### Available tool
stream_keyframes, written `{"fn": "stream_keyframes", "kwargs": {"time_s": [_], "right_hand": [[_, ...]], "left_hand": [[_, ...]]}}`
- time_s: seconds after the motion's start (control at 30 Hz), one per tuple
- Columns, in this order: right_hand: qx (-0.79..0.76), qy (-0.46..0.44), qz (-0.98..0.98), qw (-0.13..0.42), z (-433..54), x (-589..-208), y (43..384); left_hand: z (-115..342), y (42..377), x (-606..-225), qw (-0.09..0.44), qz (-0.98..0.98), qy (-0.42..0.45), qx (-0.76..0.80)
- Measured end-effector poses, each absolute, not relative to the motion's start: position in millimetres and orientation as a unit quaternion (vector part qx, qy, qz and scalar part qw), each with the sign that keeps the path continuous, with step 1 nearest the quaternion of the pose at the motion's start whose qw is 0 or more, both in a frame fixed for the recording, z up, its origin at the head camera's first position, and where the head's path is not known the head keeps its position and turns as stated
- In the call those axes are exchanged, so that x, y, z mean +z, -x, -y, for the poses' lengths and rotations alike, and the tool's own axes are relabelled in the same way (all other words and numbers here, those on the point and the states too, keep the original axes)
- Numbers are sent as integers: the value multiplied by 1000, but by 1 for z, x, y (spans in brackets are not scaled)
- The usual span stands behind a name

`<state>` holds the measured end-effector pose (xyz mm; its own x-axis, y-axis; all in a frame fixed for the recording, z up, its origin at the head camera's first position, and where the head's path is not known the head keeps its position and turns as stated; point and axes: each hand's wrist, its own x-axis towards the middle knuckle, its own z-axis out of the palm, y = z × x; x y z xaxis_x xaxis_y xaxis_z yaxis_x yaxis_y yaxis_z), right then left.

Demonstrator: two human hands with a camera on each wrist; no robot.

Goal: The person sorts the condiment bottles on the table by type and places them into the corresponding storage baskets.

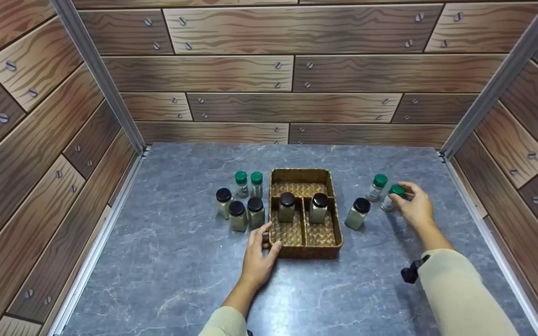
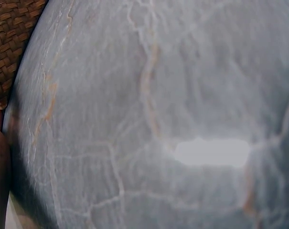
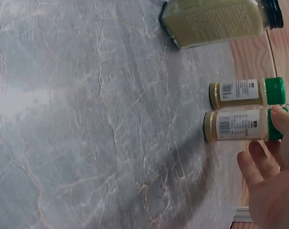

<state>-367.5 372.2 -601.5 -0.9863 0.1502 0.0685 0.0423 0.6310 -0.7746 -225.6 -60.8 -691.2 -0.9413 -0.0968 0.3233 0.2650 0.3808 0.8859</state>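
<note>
My right hand [image 1: 416, 205] pinches the green cap of a small round spice jar [image 3: 237, 125], which stands upright at the right. Beside it stands a matching green-capped jar [image 1: 377, 187]. Nearer the basket is a larger square jar [image 1: 357, 213] with a black cap. My left hand [image 1: 257, 259] holds the front left corner of a brown woven basket [image 1: 308, 252], thumb at the front wall and fingers at the left side. Two front compartments each hold a black-capped jar, the left one [image 1: 286, 212] and the right one [image 1: 318, 212]. The back compartment shows its bare woven floor.
Left of the basket stand several jars: two green-capped ones [image 1: 242, 187] behind, and black-capped square ones [image 1: 237, 219] in front. All rest on a grey marbled tabletop [image 1: 166, 270]. Wood-patterned walls [image 1: 292, 74] with metal corner posts [image 1: 105, 79] enclose the back and sides.
</note>
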Motion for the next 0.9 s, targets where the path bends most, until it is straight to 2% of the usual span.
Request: {"fn": "stream_keyframes", "kwargs": {"time_s": [0.23,0.9], "right_hand": [[418,46,903,83,-372,-606,370],[436,70,893,88,-368,-610,361]], "left_hand": [[60,227,-690,163,817,50,-551],[61,224,-691,158,821,42,-547]]}}
